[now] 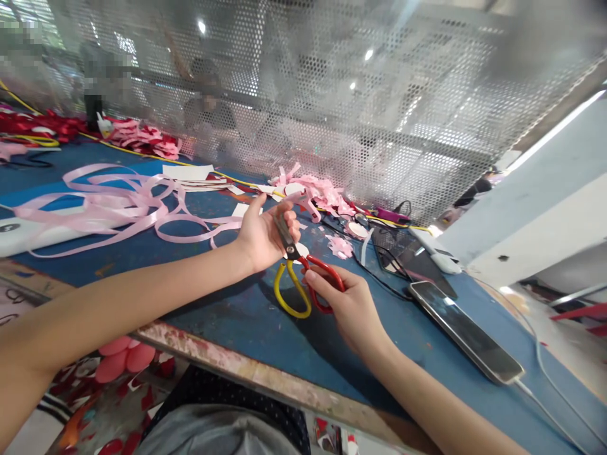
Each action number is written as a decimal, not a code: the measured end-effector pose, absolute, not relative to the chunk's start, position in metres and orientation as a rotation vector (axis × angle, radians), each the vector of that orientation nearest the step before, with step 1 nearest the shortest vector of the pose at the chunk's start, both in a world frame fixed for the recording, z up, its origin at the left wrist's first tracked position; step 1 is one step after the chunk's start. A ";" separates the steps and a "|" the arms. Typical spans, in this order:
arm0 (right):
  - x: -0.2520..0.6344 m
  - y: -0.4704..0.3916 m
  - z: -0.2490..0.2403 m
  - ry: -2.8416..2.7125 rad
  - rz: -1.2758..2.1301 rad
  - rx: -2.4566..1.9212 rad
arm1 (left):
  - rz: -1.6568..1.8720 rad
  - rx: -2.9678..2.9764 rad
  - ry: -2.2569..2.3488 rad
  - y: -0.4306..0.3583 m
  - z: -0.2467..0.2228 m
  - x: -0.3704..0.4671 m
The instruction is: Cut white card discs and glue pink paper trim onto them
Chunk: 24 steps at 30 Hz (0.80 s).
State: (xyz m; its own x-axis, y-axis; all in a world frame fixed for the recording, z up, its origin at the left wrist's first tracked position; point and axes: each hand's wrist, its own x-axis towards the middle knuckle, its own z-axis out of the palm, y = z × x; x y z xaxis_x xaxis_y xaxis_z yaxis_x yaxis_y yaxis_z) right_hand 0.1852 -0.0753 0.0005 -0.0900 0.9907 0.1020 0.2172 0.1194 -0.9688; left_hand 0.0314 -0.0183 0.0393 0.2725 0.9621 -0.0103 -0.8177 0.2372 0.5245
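Observation:
Scissors (291,253) with one red and one yellow handle loop stand above the blue tabletop. My right hand (348,300) is closed around their red loop; the yellow loop hangs free. My left hand (268,237) is turned palm up, its fingers curled and its thumb sticking out. The scissor blades lie against those curled fingers. A long pink ribbon (184,235) comes from a loose, looped heap on the left and runs to my left hand, which appears closed on it. The grip itself is partly hidden by the blades and fingers.
Pink ribbon pieces (327,193) are piled behind my hands, with a pink ribbon flower (340,246) nearer. A phone (467,332) on a white cable and a dark tablet-like slab (408,259) lie to the right. White cards (190,174) and a perforated metal screen (303,95) stand behind.

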 end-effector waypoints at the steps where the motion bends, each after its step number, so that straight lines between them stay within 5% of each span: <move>1: 0.185 -0.075 0.000 -1.484 1.076 -1.241 | 1.240 0.419 0.363 -0.018 0.039 0.032; 24: 0.178 -0.082 0.008 -1.727 0.886 -1.179 | 1.120 0.457 0.062 -0.030 0.039 0.031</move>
State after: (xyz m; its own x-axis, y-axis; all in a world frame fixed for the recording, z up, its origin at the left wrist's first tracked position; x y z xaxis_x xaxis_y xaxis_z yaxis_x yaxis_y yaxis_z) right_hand 0.1784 -0.0822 0.0081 -0.2017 0.9474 0.2485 0.3509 0.3068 -0.8847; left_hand 0.0314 -0.0300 0.0390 0.4443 0.8780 0.1784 -0.8529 0.3535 0.3842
